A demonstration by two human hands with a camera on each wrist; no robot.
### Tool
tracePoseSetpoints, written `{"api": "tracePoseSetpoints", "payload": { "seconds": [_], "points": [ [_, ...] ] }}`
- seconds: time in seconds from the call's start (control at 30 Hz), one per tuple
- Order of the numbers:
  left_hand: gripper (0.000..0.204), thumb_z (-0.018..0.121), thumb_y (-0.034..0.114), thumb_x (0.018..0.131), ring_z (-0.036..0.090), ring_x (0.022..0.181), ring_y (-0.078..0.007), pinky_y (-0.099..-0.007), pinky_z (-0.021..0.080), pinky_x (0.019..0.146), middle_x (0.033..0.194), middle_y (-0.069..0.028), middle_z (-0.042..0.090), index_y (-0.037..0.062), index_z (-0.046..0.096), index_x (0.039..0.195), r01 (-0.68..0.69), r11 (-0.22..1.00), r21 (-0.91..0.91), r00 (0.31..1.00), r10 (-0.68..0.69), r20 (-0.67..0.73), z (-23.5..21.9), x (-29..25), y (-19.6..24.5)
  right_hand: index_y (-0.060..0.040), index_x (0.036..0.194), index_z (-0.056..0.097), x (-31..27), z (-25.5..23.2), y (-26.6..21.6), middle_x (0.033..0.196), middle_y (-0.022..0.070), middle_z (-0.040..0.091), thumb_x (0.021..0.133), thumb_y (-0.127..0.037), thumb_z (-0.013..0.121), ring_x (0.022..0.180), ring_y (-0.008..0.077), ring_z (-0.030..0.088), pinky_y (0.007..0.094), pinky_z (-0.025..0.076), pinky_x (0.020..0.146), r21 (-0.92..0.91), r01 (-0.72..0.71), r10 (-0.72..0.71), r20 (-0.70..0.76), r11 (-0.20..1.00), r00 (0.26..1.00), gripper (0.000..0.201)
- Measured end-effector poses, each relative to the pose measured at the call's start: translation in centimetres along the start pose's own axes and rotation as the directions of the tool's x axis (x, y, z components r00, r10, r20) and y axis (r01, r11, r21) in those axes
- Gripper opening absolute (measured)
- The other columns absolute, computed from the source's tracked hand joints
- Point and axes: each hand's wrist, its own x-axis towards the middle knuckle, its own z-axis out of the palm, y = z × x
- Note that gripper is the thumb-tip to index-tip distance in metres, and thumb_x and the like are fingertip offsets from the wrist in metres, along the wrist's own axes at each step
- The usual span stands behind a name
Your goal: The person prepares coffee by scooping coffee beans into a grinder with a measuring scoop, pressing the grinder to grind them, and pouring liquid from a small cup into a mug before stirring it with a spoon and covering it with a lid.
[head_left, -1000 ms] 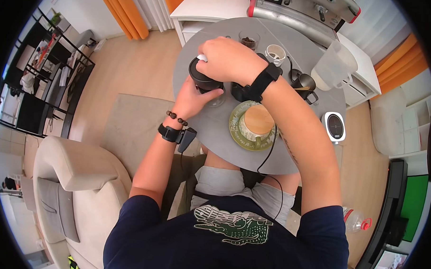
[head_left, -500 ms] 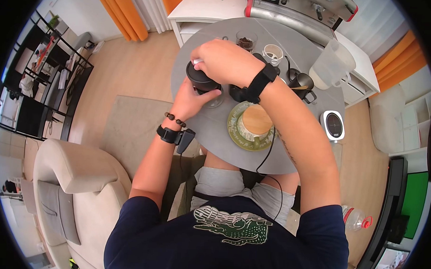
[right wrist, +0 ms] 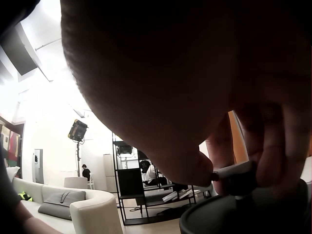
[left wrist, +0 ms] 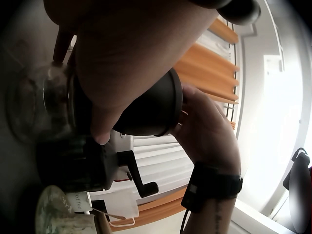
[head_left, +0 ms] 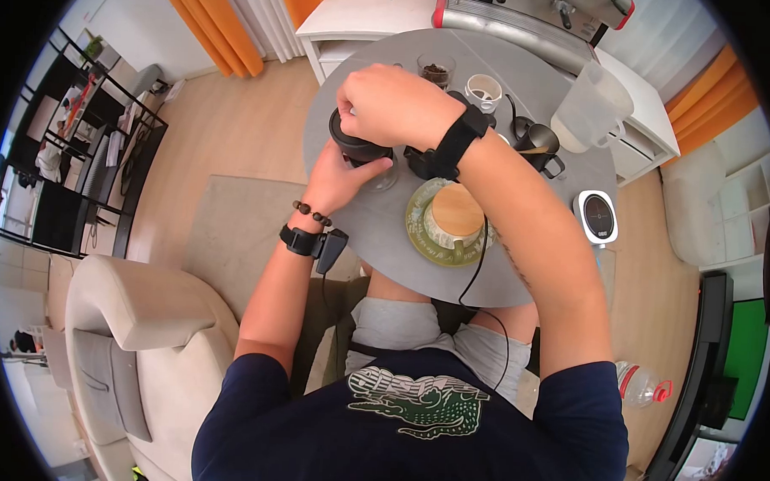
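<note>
My left hand (head_left: 341,175) is wrapped around the body of a black cylinder (head_left: 354,144) with a clear glass base (head_left: 382,174), standing near the table's left edge. Over its top, my right hand (head_left: 402,105) curls its fingers. The right wrist view shows thumb and fingers pinching a pale bar with a dark knob (right wrist: 241,178) above the black lid (right wrist: 209,217). Beside the cylinder is a black hand grinder (left wrist: 73,163) with a bent crank (left wrist: 138,175). My right wrist partly covers that spot in the head view.
Nearby stand a wooden-lidded cup (head_left: 456,207) on a green saucer (head_left: 419,242), a glass of dark beans (head_left: 436,73), a white cup (head_left: 483,90), a dark mug (head_left: 541,142) and a clear pitcher (head_left: 595,108). A white scale (head_left: 597,216) lies right. A black cable (head_left: 477,278) crosses the table edge.
My right hand has turned slightly on top of the cylinder, and the pale part seen under its fingers is now hidden from the head view. The left hand keeps its hold.
</note>
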Motion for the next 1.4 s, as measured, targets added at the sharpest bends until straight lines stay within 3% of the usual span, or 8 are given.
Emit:
{"api": "tracePoseSetpoints", "payload": {
  "seconds": [0.23,0.33,0.77,0.87,0.93,1.03,1.17,1.4],
  "points": [
    [0.072,0.1,0.026,0.088,0.075,0.122,-0.0217,-0.0397,0.058,0.107,0.132,-0.0102,0.079,0.0007,0.064,0.145,0.004,1.0,0.02,1.0,-0.005,0.018,-0.1,0.1,0.3,0.0001,0.111,0.084,-1.0,0.2,0.8,0.103,0.022,0.082,0.092,-0.008,0.071,0.101,0.0435,0.078,0.0504,0.063,0.093,0.193,0.058,-0.039,-0.1,0.979,0.994,0.024],
    [0.072,0.1,0.026,0.088,0.075,0.121,-0.022,-0.0399,0.058,0.107,0.133,-0.0107,0.079,0.0009,0.064,0.145,0.005,1.0,0.016,1.0,-0.005,-0.011,0.0,-0.2,0.8,0.0003,0.114,0.084,-0.7,-0.1,0.9,0.106,0.0219,0.082,0.095,-0.01,0.074,0.107,0.042,0.077,0.0498,0.062,0.097,0.007,-0.103,0.103,0.011,0.995,0.995,0.024],
    [0.074,0.101,0.029,0.087,0.076,0.122,-0.0236,-0.0403,0.058,0.108,0.131,-0.0119,0.08,-0.001,0.065,0.144,-0.017,1.0,0.024,0.999,0.017,-0.031,0.0,-0.1,0.3,0.0,0.122,0.081,-0.9,-0.6,2.4,0.111,0.021,0.082,0.104,-0.017,0.073,0.112,0.0408,0.076,0.0512,0.06,0.1,0.026,0.141,-0.141,-0.003,0.99,0.99,0.027],
    [0.086,0.103,0.027,0.085,0.072,0.131,-0.0245,-0.0411,0.057,0.113,0.145,-0.0148,0.073,0.0004,0.057,0.154,0.014,1.0,0.005,0.998,-0.014,0.055,-0.1,0.0,0.4,0.0003,0.123,0.081,-1.1,-0.3,2.4,0.112,0.0211,0.082,0.105,-0.018,0.073,0.113,0.0413,0.075,0.052,0.06,0.101,0.031,0.13,-0.129,-0.019,0.991,0.991,0.027],
    [0.105,0.105,0.023,0.083,0.066,0.141,-0.0265,-0.0428,0.055,0.118,0.162,-0.0171,0.059,0.0027,0.043,0.166,-0.105,0.975,-0.198,0.994,0.096,-0.053,0.6,-0.3,0.6,0.0005,0.123,0.08,-1.3,0.1,2.7,0.112,0.0212,0.082,0.105,-0.019,0.073,0.114,0.0415,0.075,0.0526,0.06,0.101,0.034,0.093,-0.092,-0.031,0.995,0.995,0.028],
    [0.12,0.103,0.015,0.084,0.059,0.148,-0.0271,-0.0436,0.053,0.122,0.169,-0.0169,0.048,0.0044,0.026,0.176,-0.231,0.964,-0.132,0.964,0.209,-0.161,0.2,-0.5,2.4,-0.0001,0.124,0.08,-0.9,0.4,3.1,0.112,0.021,0.082,0.106,-0.02,0.072,0.113,0.0423,0.075,0.0532,0.059,0.101,0.028,0.055,-0.057,0.039,0.998,0.998,0.028],
    [0.098,0.103,0.025,0.085,0.065,0.141,-0.0262,-0.0416,0.053,0.119,0.153,-0.0167,0.067,0.0022,0.05,0.163,-0.186,0.978,-0.092,0.964,0.164,-0.208,0.2,0.1,2.0,-0.0022,0.122,0.081,-0.7,0.6,3.4,0.111,0.0204,0.082,0.107,-0.022,0.07,0.108,0.0425,0.076,0.0532,0.06,0.096,0.146,0.08,-0.079,-0.014,0.986,0.997,0.027],
    [0.086,0.101,0.024,0.087,0.069,0.133,-0.0248,-0.0404,0.054,0.116,0.145,-0.015,0.071,0.0016,0.056,0.157,-0.199,0.979,-0.046,0.959,0.185,-0.217,0.4,-0.3,2.9,-0.0031,0.12,0.081,-1.8,-2.7,2.9,0.105,0.0204,0.081,0.106,-0.025,0.068,0.101,0.0401,0.078,0.0502,0.061,0.09,0.13,0.133,-0.087,-0.312,0.983,0.946,0.029]
  ]
}}
